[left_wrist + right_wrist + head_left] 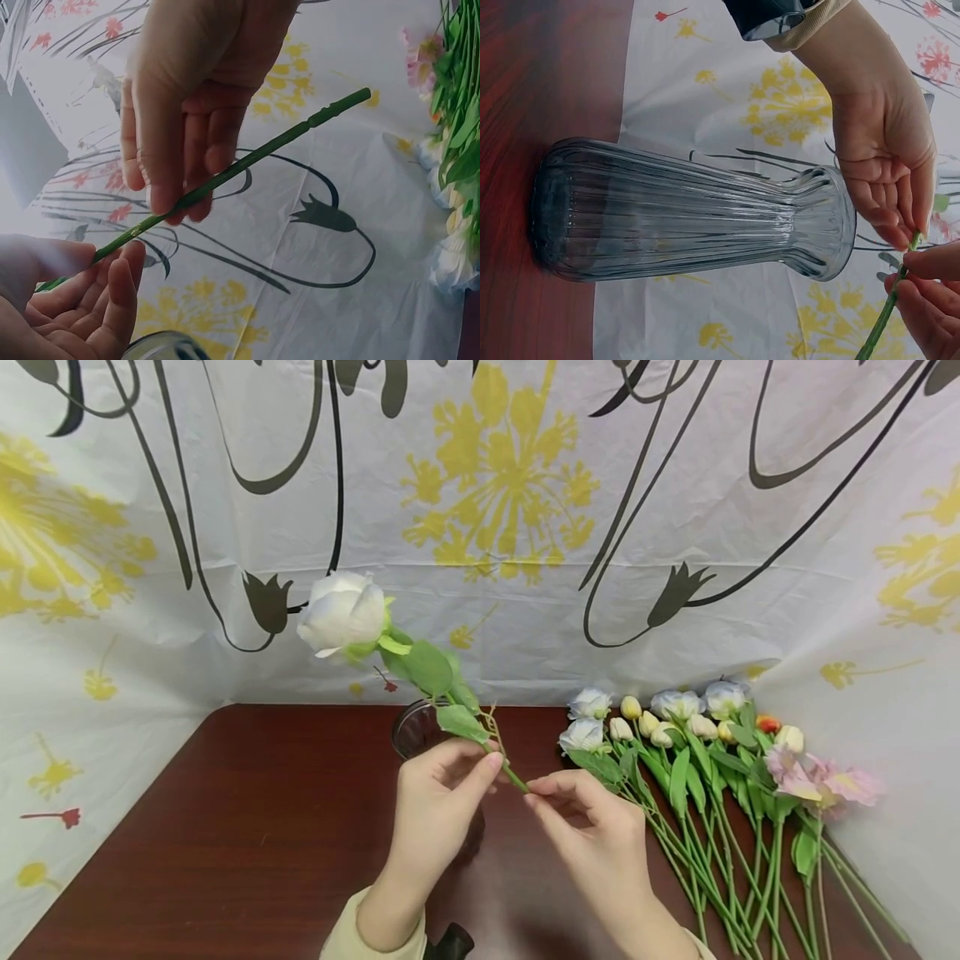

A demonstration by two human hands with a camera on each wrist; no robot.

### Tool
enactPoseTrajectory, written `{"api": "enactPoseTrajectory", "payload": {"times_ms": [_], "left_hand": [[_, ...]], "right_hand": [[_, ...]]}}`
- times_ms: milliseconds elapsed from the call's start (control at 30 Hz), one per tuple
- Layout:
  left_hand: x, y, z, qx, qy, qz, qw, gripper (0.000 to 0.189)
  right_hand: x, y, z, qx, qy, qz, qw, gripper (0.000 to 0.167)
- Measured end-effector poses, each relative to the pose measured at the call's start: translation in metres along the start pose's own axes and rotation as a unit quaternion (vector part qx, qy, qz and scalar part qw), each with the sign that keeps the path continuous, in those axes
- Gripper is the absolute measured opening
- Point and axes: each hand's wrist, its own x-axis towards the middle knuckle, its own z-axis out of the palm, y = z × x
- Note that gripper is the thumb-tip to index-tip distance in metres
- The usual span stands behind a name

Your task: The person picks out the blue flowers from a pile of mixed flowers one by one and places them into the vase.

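A white rose (345, 614) with green leaves slants across the middle of the head view, its bloom up at the left. My left hand (441, 810) pinches the stem just below the leaves. Lower down, my right hand (600, 847) pinches the same stem (262, 152) between thumb and fingers. Past the right fingers, the stem's bare end sticks out in the left wrist view. A ribbed clear glass vase (675, 214) stands upright on the table. In the head view my left hand partly hides that vase, and only its rim (408, 731) shows well.
On the right of the dark red wooden table (262, 827) lies a spread of flowers (697, 760): white roses, pale tulips and pink blooms with long green stems. A white patterned sheet (487, 635) hangs behind the table and at both sides.
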Motion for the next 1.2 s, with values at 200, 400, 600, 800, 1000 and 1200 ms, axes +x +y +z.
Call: {"api": "enactPoseTrajectory", "payload": {"times_ms": [200,400,600,800,1000,1200], "left_hand": [[0.003,0.002,-0.006,-0.011,0.012,0.008,0.9998,0.003],[0.005,0.004,-0.012,-0.005,0.029,0.015,0.9995,0.003],[0.007,0.006,-0.019,-0.004,0.05,0.032,0.9982,0.006],[0.01,0.005,-0.026,0.003,0.07,0.058,0.9958,0.005],[0.012,0.007,-0.033,0.005,0.088,0.064,0.9941,0.007],[0.013,0.009,-0.04,0.008,0.107,0.082,0.9908,0.007]], "right_hand": [[0.001,0.002,0.001,-0.043,-0.017,0.008,0.9989,0.03],[0.001,0.004,0.001,-0.06,-0.021,-0.001,0.998,0.035],[0.001,0.006,0.001,-0.069,-0.034,0.004,0.997,0.034],[0.002,0.008,0.002,-0.065,-0.051,0.025,0.9962,0.034],[0.002,0.015,0.004,-0.056,-0.065,0.039,0.9955,0.037],[0.001,0.022,0.006,-0.062,-0.075,0.053,0.9939,0.033]]}}
